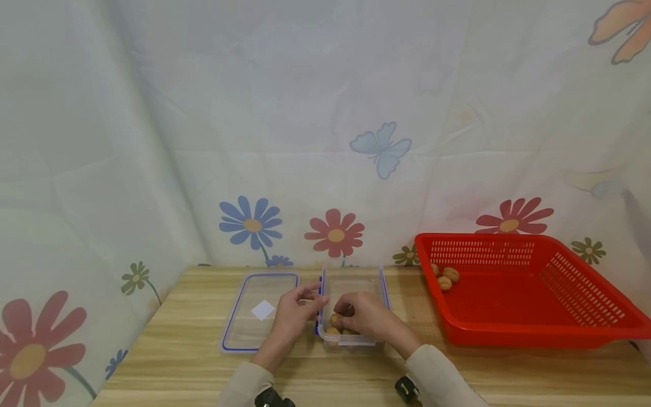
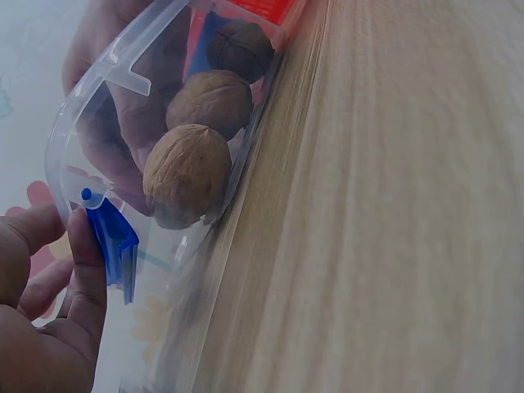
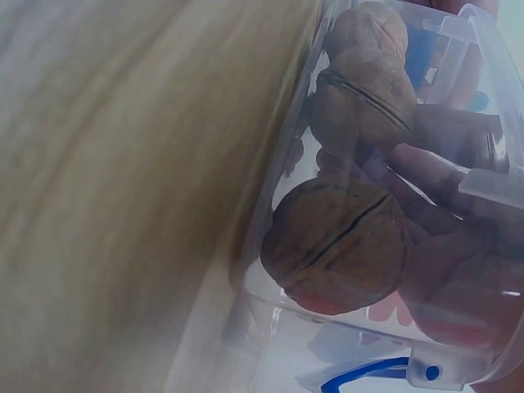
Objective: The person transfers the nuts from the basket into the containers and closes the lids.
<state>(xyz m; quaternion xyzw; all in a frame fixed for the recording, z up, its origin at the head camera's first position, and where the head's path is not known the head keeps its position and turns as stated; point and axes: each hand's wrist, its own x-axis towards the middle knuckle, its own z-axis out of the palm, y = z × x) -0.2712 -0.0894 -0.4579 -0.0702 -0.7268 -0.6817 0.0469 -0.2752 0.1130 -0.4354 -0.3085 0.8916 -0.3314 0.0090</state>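
A: Entry, left to right. What sits farthest left on the desk [image 1: 193, 362]?

B: Clear lid [image 1: 260, 310], blue-rimmed, lying flat, a white square at its middle. Just right of it, the left hand [image 1: 292, 316].

A: State of its fingers?

B: Fingers [image 2: 86, 270] nearly straight, tips against the blue clip [image 2: 115, 241] on the left wall of the clear container [image 1: 353, 282]. Touching only; nothing is enclosed in that hand.

A: Container contents?

B: Walnuts [image 2: 187, 173], at the near end of the container, resting on its floor. Three show through the wall in the left wrist view.

A: Right hand [image 1: 368, 319]?

B: Reaches down into the container from the near side, fingers [image 3: 446, 135] curled among the walnuts. Seen through the plastic they lie beside the nuts; whether they actually pinch one, I cannot tell.

A: Farther right?

B: Red basket [image 1: 569, 333], apart from the container, with a few more walnuts [image 1: 447, 278] in its far left corner.
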